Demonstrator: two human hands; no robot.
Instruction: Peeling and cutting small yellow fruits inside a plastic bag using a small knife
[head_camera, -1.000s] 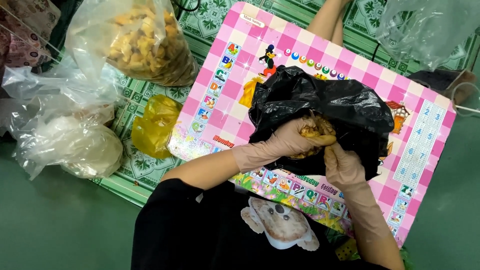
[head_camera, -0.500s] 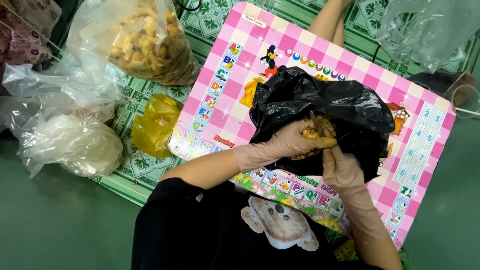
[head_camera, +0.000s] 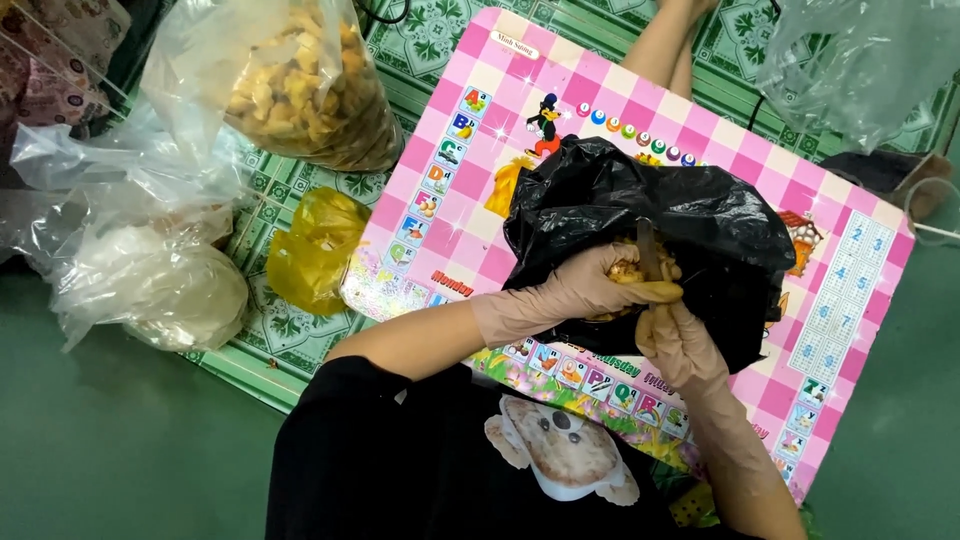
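Both my hands wear beige gloves and work over an open black plastic bag (head_camera: 720, 220) that lies on a pink checkered children's table (head_camera: 450, 200). My left hand (head_camera: 590, 285) is closed on a yellowish-brown piece of food (head_camera: 630, 270) at the bag's mouth. My right hand (head_camera: 680, 345) grips a small knife; its blade (head_camera: 648, 250) points up against the piece. More of the same pieces seem to lie inside the bag, mostly hidden.
On the patterned green mat to the left stand a big clear bag of yellow-brown chunks (head_camera: 300, 90), a small yellow bag (head_camera: 315, 250) and a clear bag of white stuff (head_camera: 150, 285). Crumpled clear plastic (head_camera: 860, 60) lies at top right. A bare leg (head_camera: 670, 45) rests beyond the table.
Almost nothing differs; my hands stay at the bag's mouth, the knife hand shifting only slightly against the piece.
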